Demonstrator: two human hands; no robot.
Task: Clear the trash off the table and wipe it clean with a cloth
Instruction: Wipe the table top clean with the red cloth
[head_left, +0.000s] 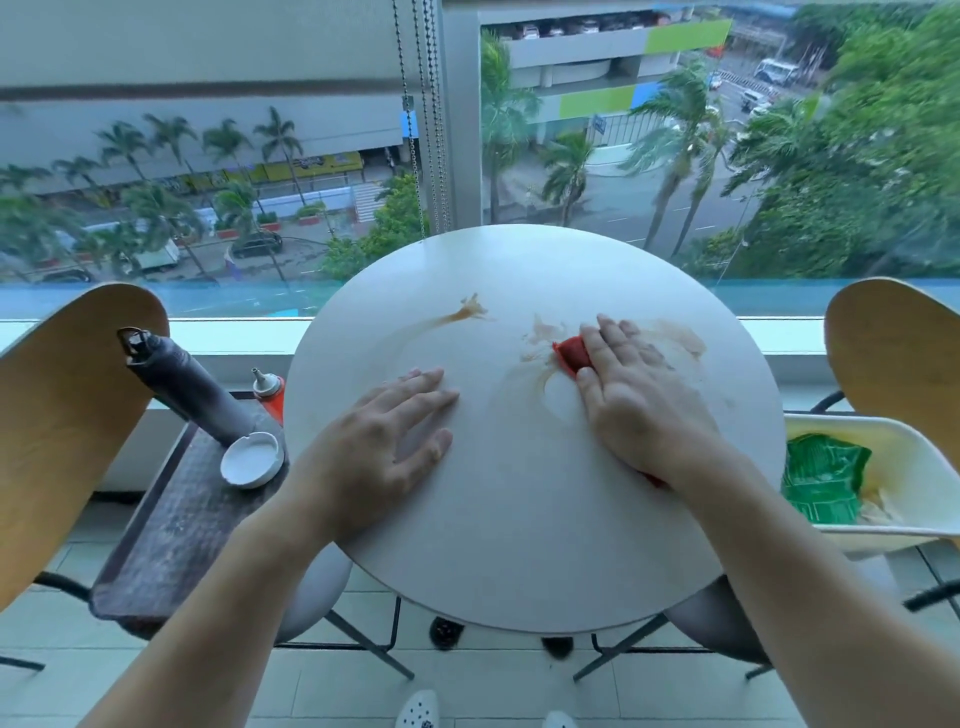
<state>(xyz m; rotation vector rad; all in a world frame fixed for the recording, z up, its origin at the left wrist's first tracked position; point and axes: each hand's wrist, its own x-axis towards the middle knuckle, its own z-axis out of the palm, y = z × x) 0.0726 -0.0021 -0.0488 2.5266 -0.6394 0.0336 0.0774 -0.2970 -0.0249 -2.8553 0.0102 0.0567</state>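
Note:
A round white table (519, 545) fills the middle of the view. Brown smears mark its far half: one streak (462, 313) at the back centre, more smears (540, 338) right of it. My right hand (639, 400) lies flat on a red cloth (571, 353), pressing it on the tabletop; only the cloth's far corner and a bit by my wrist show. My left hand (395, 436) rests flat on the table's left side, fingers apart, holding nothing. A white tray (893, 530) on the right chair holds a green wrapper (821, 483) and crumpled paper.
Left of the table, a dark wooden tray (171, 530) on a chair holds a grey bottle (182, 384), a red sauce bottle (270, 392) and a white ashtray (252, 460). Wooden chair backs (62, 415) flank both sides. A window lies just beyond the table.

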